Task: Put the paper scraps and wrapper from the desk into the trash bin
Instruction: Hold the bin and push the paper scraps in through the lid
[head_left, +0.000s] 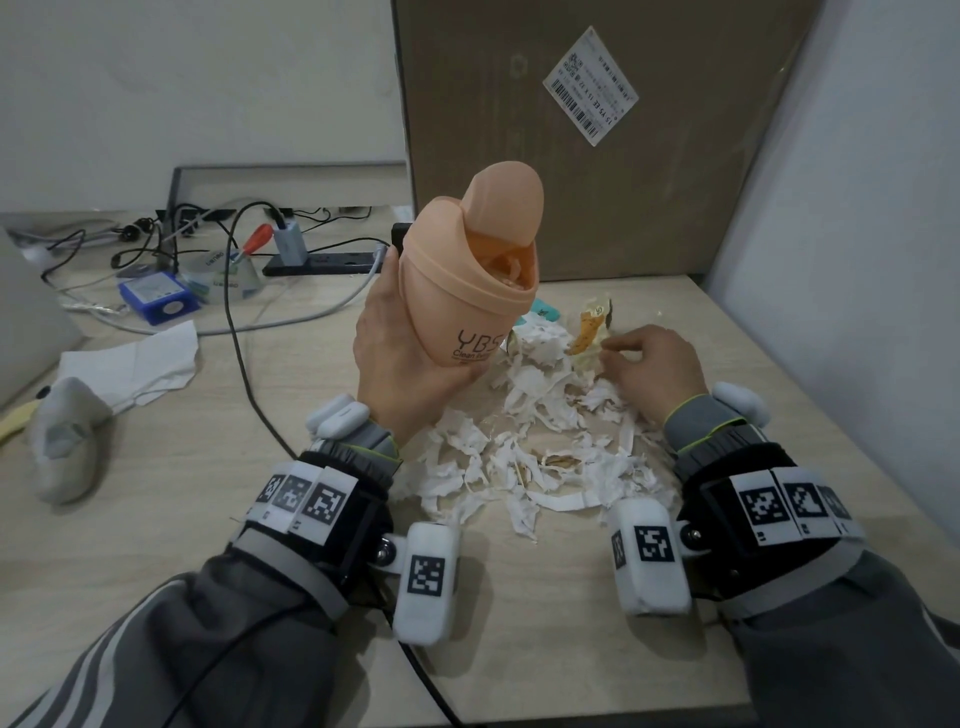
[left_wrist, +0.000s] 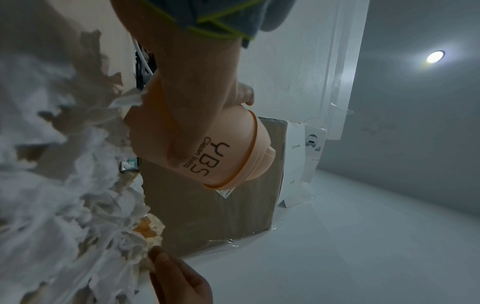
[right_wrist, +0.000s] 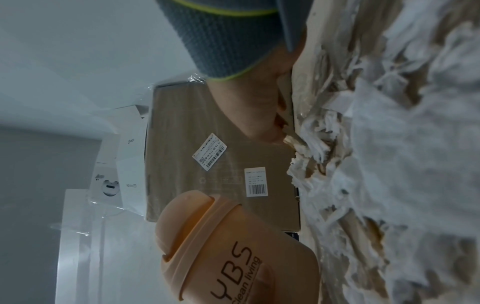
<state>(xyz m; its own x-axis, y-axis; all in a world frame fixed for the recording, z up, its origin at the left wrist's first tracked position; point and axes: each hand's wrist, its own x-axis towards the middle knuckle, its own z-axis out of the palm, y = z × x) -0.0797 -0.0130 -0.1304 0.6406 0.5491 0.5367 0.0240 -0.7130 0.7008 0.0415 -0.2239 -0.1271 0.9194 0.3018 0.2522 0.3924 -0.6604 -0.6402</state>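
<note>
My left hand grips a peach trash bin marked "YBS Clean living" and holds it lifted and tilted to the right, its swing lid open. Some scraps show inside its mouth. A wide pile of torn white paper scraps covers the desk between my wrists. A yellow crumpled wrapper lies at the pile's far edge. My right hand rests on the scraps just beside the wrapper, its curled fingers pinching a bit of paper there. The bin hangs close to that hand.
A big cardboard box stands behind the pile, a wall at the right. A black cable crosses the desk left of the bin. Further left lie a white tissue, a grey plush toy, a blue box and a power strip.
</note>
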